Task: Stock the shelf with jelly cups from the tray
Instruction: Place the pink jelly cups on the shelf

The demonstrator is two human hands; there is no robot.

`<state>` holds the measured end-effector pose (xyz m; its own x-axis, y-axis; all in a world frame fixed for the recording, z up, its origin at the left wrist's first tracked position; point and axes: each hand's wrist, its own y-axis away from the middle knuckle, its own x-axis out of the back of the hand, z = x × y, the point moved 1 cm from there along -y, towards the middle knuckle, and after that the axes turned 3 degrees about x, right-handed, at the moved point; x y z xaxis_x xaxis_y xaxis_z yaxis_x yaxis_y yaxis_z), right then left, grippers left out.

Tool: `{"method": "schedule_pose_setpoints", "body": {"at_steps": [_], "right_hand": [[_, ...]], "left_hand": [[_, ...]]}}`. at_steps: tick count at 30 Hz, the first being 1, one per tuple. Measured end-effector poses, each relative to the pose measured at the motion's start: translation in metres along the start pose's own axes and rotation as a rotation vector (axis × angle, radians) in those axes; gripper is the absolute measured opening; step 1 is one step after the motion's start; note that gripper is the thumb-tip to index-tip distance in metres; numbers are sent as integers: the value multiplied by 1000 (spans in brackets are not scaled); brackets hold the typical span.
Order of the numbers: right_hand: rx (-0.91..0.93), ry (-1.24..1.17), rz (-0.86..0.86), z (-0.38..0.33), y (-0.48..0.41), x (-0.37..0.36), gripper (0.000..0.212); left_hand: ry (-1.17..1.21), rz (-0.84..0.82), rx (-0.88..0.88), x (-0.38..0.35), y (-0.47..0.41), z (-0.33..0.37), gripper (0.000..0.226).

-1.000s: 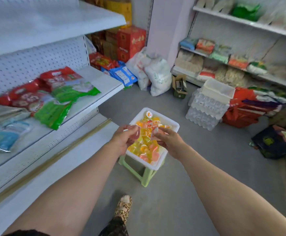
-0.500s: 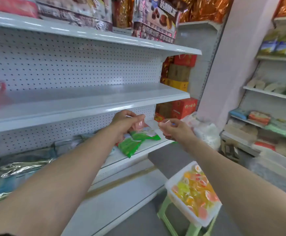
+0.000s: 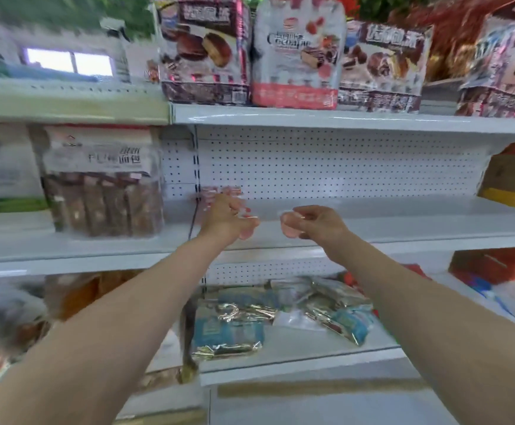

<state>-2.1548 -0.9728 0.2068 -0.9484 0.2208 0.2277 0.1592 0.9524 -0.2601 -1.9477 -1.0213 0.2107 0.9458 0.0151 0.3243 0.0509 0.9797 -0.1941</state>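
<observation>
Two hands reach over the middle shelf [image 3: 403,222]. The left hand [image 3: 227,217] curls its fingers round one pink jelly cup [image 3: 246,233]. The right hand [image 3: 317,223], at its 3 o'clock, pinches a second cup [image 3: 288,227]. At the left hand's 11 o'clock, more cups [image 3: 221,191] sit too blurred to count. Four snack bags [image 3: 296,56] stand on the shelf above.

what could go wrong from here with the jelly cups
The right hand pinches a small pink translucent jelly cup near the white metal shelf's front edge; released early, it may drop onto the foil packets below. The left hand's pink cup is close to blurred pink shapes behind it and might knock them.
</observation>
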Motion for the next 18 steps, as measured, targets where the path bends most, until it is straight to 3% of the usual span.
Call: {"method": "schedule_pose_setpoints", "body": {"at_steps": [3, 7, 15, 18], "right_hand": [[-3, 10, -18, 1, -19, -52, 59], [-28, 44, 3, 10, -35, -89, 53], [-27, 138, 18, 19, -52, -109, 32], [-31, 175, 28, 19, -54, -111, 30]], "left_hand": [[-90, 45, 19, 41, -13, -16, 45], [-207, 63, 2, 60, -33, -40, 53], [-282, 4, -35, 52, -60, -64, 68], [-292, 1, -62, 51, -64, -65, 61]]}}
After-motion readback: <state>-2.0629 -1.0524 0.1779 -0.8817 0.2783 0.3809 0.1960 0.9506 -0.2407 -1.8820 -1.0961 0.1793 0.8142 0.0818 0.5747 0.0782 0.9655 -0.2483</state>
